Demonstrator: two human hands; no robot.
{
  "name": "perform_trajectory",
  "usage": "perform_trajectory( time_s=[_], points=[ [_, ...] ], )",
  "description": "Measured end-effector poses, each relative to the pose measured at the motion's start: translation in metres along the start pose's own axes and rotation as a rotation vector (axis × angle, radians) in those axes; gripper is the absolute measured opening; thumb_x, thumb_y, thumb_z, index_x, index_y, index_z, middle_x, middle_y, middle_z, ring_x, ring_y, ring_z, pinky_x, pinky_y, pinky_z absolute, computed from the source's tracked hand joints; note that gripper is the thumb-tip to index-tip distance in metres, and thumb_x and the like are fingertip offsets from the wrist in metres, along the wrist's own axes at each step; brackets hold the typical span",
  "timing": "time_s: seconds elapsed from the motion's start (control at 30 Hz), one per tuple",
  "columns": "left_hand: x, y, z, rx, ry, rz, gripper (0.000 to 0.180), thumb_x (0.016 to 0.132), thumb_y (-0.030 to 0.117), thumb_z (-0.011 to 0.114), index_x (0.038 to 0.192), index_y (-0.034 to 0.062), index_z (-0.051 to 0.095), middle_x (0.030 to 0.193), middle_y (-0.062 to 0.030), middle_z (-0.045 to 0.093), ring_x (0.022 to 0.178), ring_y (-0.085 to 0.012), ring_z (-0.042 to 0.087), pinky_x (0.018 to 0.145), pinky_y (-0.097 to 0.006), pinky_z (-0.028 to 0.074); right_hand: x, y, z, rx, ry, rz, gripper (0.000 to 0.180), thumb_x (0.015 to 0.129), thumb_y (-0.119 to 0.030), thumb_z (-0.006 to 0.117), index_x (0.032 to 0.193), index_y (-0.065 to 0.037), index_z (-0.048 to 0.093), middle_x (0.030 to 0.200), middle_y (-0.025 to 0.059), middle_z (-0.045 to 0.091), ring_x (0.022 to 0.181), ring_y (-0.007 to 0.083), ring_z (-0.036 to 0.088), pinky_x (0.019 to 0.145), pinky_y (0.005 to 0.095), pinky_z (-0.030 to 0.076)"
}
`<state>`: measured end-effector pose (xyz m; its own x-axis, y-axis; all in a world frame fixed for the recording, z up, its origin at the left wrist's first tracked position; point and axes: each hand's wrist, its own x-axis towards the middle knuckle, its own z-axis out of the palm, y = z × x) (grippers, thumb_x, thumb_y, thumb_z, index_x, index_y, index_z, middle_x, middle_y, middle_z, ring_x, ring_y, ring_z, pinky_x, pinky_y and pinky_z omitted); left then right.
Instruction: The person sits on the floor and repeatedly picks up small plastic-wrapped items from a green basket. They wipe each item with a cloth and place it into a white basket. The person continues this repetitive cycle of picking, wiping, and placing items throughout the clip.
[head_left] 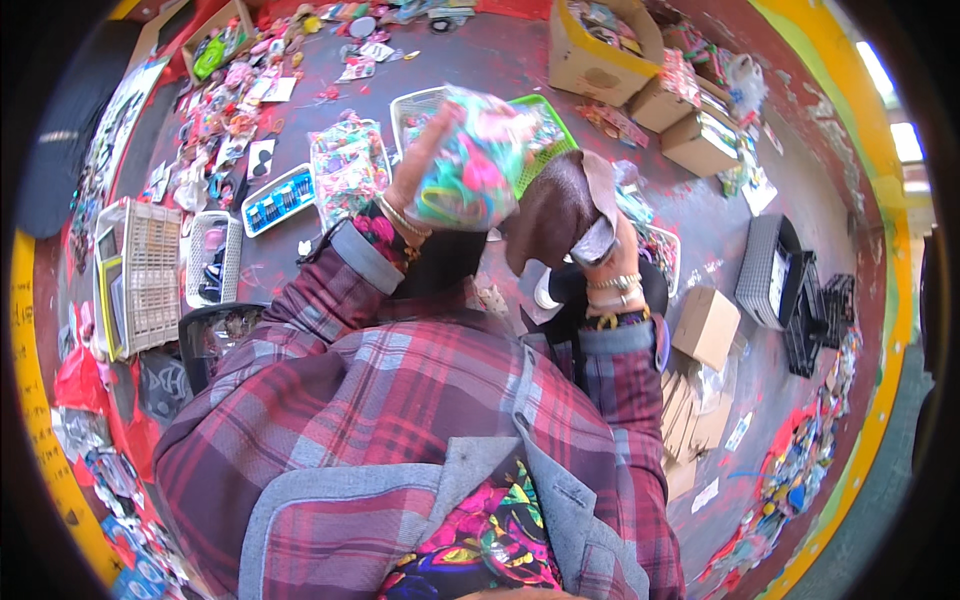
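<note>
A clear plastic bag (476, 165) packed with bright pink, green and turquoise pieces is gripped in my left hand (412, 178), raised in front of me and blurred. To its right, my right hand (622, 252) is closed on a shiny dark brown leather-like piece (550, 208) with a paler folded edge; its exact kind does not show. Behind the bag, a white basket (404, 108) and a green basket (545, 108) are partly covered. A white tray of packaged colourful goods (350, 160) lies left of the bag.
Cardboard boxes (603, 68) stand at the back right. A dark grey basket (768, 270) and a small brown box (706, 328) lie at my right. At my left are a large white crate (145, 270), a narrow white basket (214, 258) and a blue tray (281, 200).
</note>
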<state>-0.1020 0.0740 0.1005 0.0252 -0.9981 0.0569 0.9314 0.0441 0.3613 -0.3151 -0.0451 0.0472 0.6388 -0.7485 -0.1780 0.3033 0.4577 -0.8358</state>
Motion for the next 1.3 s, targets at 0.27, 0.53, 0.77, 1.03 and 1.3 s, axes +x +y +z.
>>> perform_trajectory(
  time_s=[0.27,0.53,0.77,1.03,1.3],
  points=[
    [-0.007,0.108,-0.127,-0.038,0.436,0.431,0.050,0.080,0.027,0.059,0.121,0.0054,0.042,0.116,-0.0168,0.049,0.108,-0.0370,0.046,0.092,-0.058,0.033,0.002,-0.003,-0.004,0.301,0.273,0.255,0.024,0.088,-0.012,0.041,0.104,0.002,0.053,0.102,0.0117,0.059,0.091,0.0247,0.058,0.081,0.0367,0.048],
    [0.012,0.108,-0.235,0.040,0.874,0.176,0.016,0.072,0.006,0.063,0.087,0.0037,0.058,0.078,-0.0097,0.063,0.068,-0.0234,0.063,0.068,-0.043,0.052,0.016,0.009,0.005,0.269,0.264,0.459,0.029,0.089,-0.018,0.044,0.107,0.003,0.052,0.102,0.0107,0.058,0.094,0.0218,0.056,0.083,0.0345,0.045],
    [0.105,0.113,-0.347,1.613,0.961,-0.069,0.058,0.066,0.009,0.062,0.121,0.0117,0.044,0.107,-0.0146,0.056,0.098,-0.0340,0.053,0.081,-0.038,0.044,0.027,0.005,0.018,0.268,0.211,0.522,0.030,0.089,-0.018,0.044,0.109,0.003,0.051,0.106,0.0115,0.058,0.096,0.0217,0.056,0.086,0.0341,0.044],
    [0.169,0.101,-0.365,2.451,0.753,-0.469,0.069,0.072,0.013,0.059,0.133,0.0230,0.028,0.137,-0.0130,0.028,0.126,-0.0287,0.027,0.101,-0.043,0.024,0.038,0.000,0.014,0.187,0.373,0.525,0.031,0.092,-0.018,0.038,0.109,0.006,0.049,0.103,0.0132,0.057,0.094,0.0210,0.056,0.084,0.0319,0.044],
    [0.154,0.077,-0.409,2.351,0.755,-0.551,0.068,0.073,0.016,0.057,0.133,0.0139,0.026,0.140,-0.0134,0.021,0.130,-0.0304,0.018,0.104,-0.042,0.021,0.033,-0.007,0.013,0.181,0.349,0.505,0.032,0.092,-0.019,0.038,0.109,0.007,0.048,0.102,0.0127,0.057,0.093,0.0193,0.056,0.083,0.0307,0.043]
  ],
)
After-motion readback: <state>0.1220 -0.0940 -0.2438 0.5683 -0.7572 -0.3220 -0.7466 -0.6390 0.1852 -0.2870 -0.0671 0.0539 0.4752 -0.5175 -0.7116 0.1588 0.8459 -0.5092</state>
